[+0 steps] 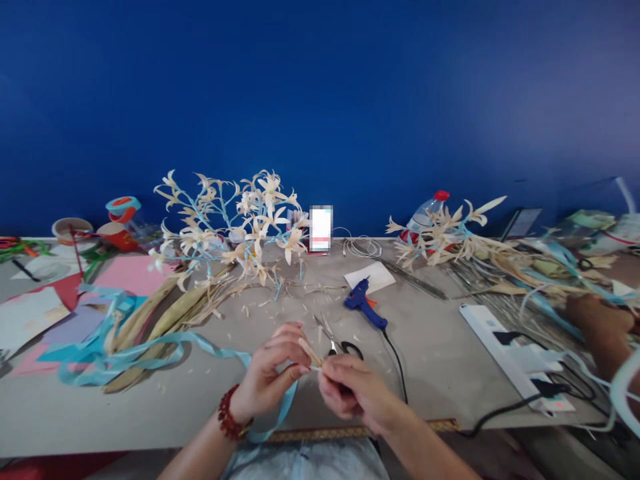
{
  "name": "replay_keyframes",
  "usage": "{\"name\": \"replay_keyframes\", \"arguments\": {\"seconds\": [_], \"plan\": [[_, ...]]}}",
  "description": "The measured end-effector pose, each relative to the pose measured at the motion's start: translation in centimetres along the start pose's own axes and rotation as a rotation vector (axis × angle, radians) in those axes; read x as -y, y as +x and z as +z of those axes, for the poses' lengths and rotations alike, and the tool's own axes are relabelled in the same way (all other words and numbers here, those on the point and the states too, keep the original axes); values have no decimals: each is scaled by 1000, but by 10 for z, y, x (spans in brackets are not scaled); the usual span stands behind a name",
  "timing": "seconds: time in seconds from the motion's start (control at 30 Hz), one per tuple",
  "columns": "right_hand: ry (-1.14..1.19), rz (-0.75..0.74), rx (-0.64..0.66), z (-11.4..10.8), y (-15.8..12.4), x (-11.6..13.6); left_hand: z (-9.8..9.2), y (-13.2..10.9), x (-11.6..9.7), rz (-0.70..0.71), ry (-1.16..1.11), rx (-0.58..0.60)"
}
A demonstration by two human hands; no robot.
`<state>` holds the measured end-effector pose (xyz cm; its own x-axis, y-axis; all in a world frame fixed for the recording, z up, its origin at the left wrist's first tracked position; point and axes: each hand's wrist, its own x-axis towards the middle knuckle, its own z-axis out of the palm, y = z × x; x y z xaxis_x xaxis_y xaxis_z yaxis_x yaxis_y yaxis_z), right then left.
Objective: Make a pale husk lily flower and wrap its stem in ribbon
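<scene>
Both my hands meet near the table's front edge. My left hand [270, 373], with a red bead bracelet at the wrist, pinches a small pale leaf strip [309, 351] between thumb and fingers. My right hand [350, 390] is closed on the strip's lower end. A light blue ribbon [150, 350] runs from the left across the table and loops under my left hand. Scissors [336, 341] lie just beyond my fingers. A blue glue gun [364, 303] lies a little farther back.
Dried-leaf flower sprays [235, 220] stand at the back centre, another bunch [450, 237] with a plastic bottle [423, 217] at the right. Coloured paper [133, 275] and tape rolls lie left. A white power strip [515, 357] sits right. Another person's hand [597, 320] works at the far right.
</scene>
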<state>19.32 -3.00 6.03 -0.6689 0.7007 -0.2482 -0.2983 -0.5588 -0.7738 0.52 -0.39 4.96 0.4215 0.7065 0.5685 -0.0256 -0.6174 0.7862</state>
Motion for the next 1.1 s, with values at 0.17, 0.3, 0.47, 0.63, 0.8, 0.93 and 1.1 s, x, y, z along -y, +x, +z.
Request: {"name": "replay_keyframes", "arguments": {"seconds": [0.17, 0.3, 0.47, 0.63, 0.8, 0.93, 1.1], "plan": [[16, 25, -10, -3, 1, 1, -1, -3, 8, -34, -5, -19], [-236, -108, -155, -5, 2, 2, 0, 0, 1, -116, -18, 23], [-430, -182, -203, -4, 4, 1, 8, 7, -10, -89, 107, -41], [-180, -34, -110, -1, 1, 2, 8, 6, -11, -49, 149, -43], [47, 26, -1, -3, -1, 3, 2, 1, -4, -60, 170, -59], [-33, -14, -25, -6, -1, 5, -1, -3, -2, -103, 199, -22], [-423, -208, -163, -5, -1, 6, 4, 3, -10, -80, 240, -38]]}}
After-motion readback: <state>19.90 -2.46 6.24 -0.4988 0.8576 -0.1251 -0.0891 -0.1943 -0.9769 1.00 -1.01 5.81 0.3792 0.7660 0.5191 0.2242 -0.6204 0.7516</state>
